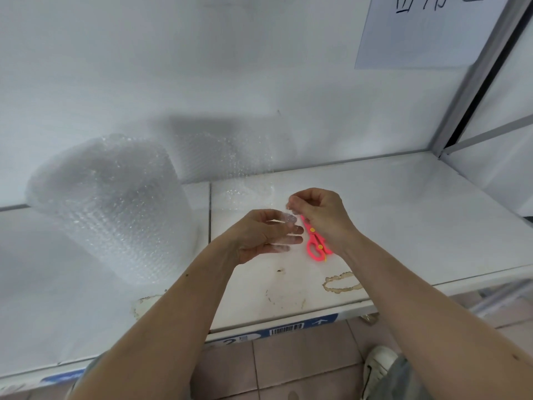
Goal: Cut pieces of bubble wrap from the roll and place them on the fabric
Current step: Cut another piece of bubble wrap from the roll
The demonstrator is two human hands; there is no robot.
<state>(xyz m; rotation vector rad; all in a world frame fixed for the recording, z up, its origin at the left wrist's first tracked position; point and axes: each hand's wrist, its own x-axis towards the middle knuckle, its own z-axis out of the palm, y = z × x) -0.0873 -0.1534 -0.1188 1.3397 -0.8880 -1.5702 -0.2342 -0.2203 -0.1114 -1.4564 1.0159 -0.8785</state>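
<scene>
A big roll of clear bubble wrap (pixel 115 203) stands on the left of the white table. Its loose sheet (pixel 239 168) runs right along the wall and down onto the table toward my hands. My left hand (pixel 265 235) holds the sheet's edge, with the film lying over its fingers. My right hand (pixel 320 215) pinches the same edge between thumb and fingertips just above. Pink scissors (pixel 315 243) lie on the table under my right wrist, partly hidden. No fabric is in view.
The white table (pixel 403 226) has a seam in the middle and brown stains near its front edge. A white wall stands behind, a metal frame post (pixel 473 90) at the right. Tiled floor and my shoe (pixel 380 362) show below.
</scene>
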